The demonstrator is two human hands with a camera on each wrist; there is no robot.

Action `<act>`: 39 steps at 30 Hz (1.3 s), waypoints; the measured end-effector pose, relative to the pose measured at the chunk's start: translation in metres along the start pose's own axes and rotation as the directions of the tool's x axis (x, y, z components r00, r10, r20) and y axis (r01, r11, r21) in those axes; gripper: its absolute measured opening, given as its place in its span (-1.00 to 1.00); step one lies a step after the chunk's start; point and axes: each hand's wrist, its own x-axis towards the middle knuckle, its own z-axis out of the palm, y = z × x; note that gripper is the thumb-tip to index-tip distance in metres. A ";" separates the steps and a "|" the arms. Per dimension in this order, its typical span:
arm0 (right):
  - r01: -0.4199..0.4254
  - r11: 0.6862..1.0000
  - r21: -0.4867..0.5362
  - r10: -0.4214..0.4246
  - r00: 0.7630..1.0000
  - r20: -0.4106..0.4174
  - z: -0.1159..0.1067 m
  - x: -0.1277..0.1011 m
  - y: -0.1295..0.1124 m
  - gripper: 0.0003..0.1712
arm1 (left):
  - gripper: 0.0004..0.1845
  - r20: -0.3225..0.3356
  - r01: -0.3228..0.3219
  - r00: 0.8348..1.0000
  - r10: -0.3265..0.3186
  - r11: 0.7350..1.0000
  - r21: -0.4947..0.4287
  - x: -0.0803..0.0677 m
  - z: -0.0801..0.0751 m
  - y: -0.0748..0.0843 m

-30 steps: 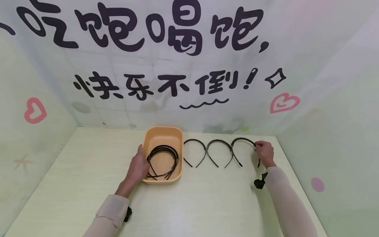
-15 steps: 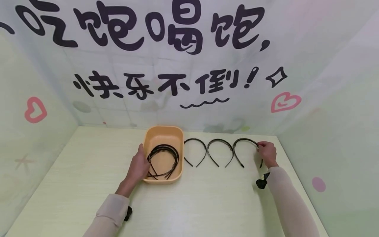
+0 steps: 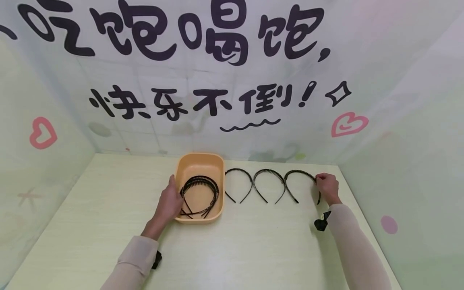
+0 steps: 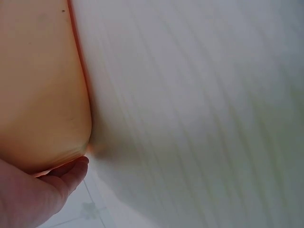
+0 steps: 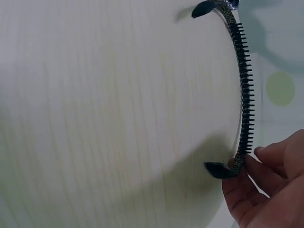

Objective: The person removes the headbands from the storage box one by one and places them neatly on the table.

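My left hand (image 3: 170, 201) grips the left wall of an orange plastic bin (image 3: 200, 160). The left wrist view shows the bin's smooth side (image 4: 42, 85), with my fingers (image 4: 73, 173) curled at its lower corner. Several black toothed headbands (image 3: 200, 177) lie overlapping in the bin. At the right end of a row, my right hand (image 3: 327, 187) pinches one side of a black headband (image 3: 301, 172). Its comb teeth and dark tips show in the right wrist view, where thumb and fingers hold the lower end of the band (image 5: 246, 95).
Between the bin and the held headband lie a left headband (image 3: 239, 170) and a middle headband (image 3: 270, 170), arches toward the back wall. The pale wood-grain table (image 3: 224, 249) is bounded by a printed back wall (image 3: 203, 141) and side walls.
My right hand has shifted slightly right with the headband, which now stands a little farther from the bin. My left hand and the bin have stayed in place.
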 end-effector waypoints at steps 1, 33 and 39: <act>-0.002 1.000 -0.002 0.002 1.000 0.000 0.000 -0.001 0.000 -0.56 | -0.24 -0.002 -0.001 1.000 0.001 1.000 0.000 0.000 0.000 0.000; 0.088 0.945 0.316 -0.154 0.970 0.189 0.020 -0.030 -0.092 -0.53 | -0.22 0.032 0.033 0.999 -0.032 0.999 -0.042 -0.001 -0.001 0.005; 0.056 0.919 0.391 -0.186 0.934 0.305 0.033 -0.048 -0.114 -0.55 | -0.24 0.025 0.028 0.999 -0.027 0.999 -0.021 -0.001 -0.002 0.005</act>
